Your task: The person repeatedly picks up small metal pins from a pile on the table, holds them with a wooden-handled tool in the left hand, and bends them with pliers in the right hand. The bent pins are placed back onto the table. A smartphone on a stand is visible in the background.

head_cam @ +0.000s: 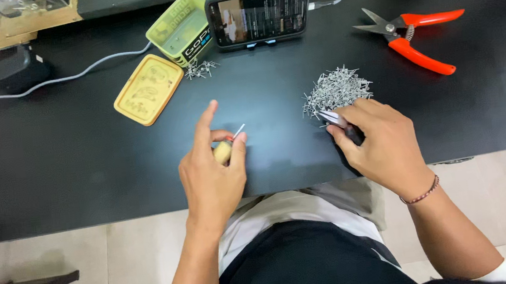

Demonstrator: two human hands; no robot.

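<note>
Here, your left hand (211,172) pinches a small yellowish piece (223,152) between thumb and middle finger, with the index finger lifted straight toward the top of the frame; a thin metal pin (239,131) stands out of that piece, its long axis slanting up and to the right. Your right hand (378,141) is closed around a dark-handled tool (340,124), whose pale tip points up-left and touches the lower edge of the pile of small metal pins (336,90) just above the knuckles. So the pile lies directly beyond the right fingers, well apart from the left hand, with bare black table (66,155) between the two hands. Both forearms come in from the bottom of the frame, wrists low at the table's near edge. Further out: red-handled snips (420,33) upper right, a phone (259,15) on a stand top centre, a green tin (180,27) beside it, its yellow lid (148,88) lying flat to the lower left, a few loose pins (201,70) between them.
</note>
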